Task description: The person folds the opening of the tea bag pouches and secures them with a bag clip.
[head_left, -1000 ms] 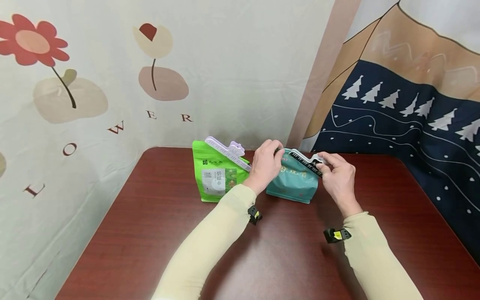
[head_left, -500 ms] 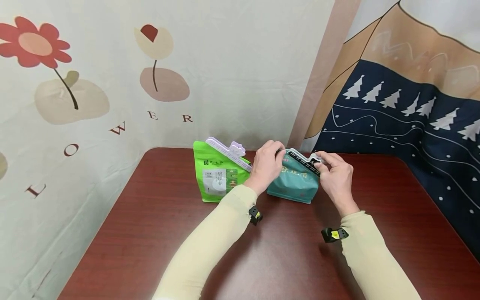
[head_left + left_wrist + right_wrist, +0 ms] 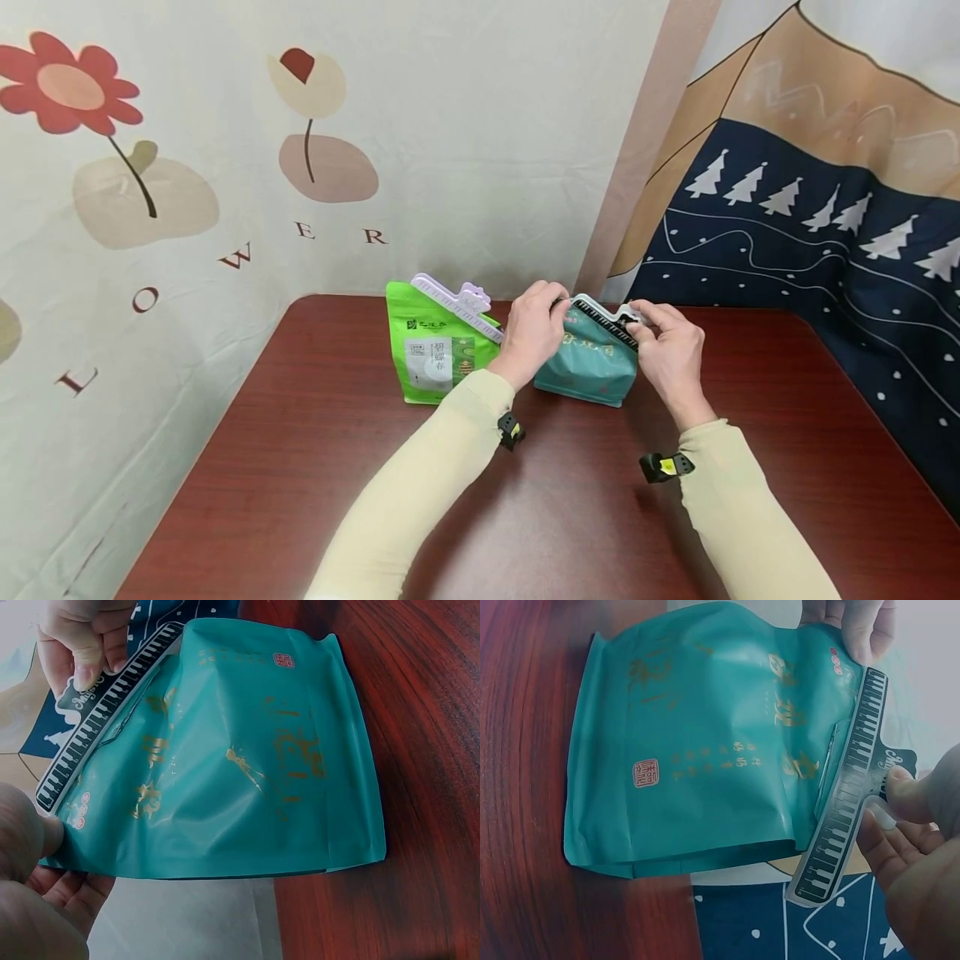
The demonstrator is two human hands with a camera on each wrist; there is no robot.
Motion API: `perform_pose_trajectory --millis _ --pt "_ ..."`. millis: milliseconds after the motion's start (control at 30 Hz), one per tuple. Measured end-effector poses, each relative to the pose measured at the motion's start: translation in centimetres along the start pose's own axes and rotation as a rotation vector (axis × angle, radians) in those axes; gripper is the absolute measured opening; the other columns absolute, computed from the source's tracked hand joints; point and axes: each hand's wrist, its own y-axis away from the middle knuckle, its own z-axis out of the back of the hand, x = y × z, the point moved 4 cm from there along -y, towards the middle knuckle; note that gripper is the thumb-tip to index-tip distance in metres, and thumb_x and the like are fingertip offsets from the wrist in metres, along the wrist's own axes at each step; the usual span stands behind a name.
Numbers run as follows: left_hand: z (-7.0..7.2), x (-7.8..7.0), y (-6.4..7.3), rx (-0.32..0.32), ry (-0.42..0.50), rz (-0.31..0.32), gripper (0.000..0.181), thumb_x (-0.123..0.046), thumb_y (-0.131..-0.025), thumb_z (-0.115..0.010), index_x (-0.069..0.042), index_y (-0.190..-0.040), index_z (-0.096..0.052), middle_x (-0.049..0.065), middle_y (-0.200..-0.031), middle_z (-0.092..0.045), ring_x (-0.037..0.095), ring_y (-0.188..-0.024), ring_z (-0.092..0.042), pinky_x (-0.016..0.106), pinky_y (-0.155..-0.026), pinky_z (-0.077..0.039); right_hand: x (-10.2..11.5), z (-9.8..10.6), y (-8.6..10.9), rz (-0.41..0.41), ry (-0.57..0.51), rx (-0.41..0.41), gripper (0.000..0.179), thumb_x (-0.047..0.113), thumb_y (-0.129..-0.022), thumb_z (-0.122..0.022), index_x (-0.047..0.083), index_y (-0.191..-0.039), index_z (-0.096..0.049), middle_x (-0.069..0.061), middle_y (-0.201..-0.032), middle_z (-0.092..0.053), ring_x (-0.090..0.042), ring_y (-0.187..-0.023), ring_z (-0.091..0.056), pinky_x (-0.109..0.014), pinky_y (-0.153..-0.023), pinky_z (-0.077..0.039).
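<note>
A teal pouch (image 3: 588, 367) with gold lettering stands on the table, its upper edge slanting. Along that edge lies a black-and-white bag clip (image 3: 847, 787) with a piano-key pattern. My right hand (image 3: 670, 354) pinches the clip's handle between thumb and fingers. My left hand (image 3: 531, 329) pinches the pouch's top corner, thumb on the front and fingers behind, right by the clip's end. In the left wrist view the clip (image 3: 105, 716) runs across the pouch mouth (image 3: 142, 690). Part of the clip's handle is hidden under the right fingers.
Left of the teal pouch stands a bright green pouch (image 3: 420, 350), partly behind my left hand, with a lilac ruler-marked clip (image 3: 453, 306) slanted over its top. Both stand near the back of the dark red wooden table (image 3: 300, 433). Printed fabric (image 3: 480, 150) hangs behind it.
My right hand and the clip have shifted slightly left and up, the clip's bar sitting a little differently on the teal pouch. My left hand stays almost still; the green pouch has not moved.
</note>
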Motion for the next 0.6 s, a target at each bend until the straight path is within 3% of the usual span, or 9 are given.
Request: perform_pose_trajectory --millis 600 --pt "0.38 -0.27 0.09 0.042 -0.002 0.025 0.011 -0.016 -0.104 -0.062 -0.011 -0.099 -0.069 0.003 -0.092 -0.063 0.022 -0.087 -0.064 0.034 -0.078 -0.052 0.0 0.29 -0.14 -0.003 -0.016 0.067 0.027 -0.009 -0.092 -0.069 -0.003 -0.118 -0.074 -0.021 -0.11 -0.07 -0.038 -0.091 -0.072 0.002 -0.072 -0.037"
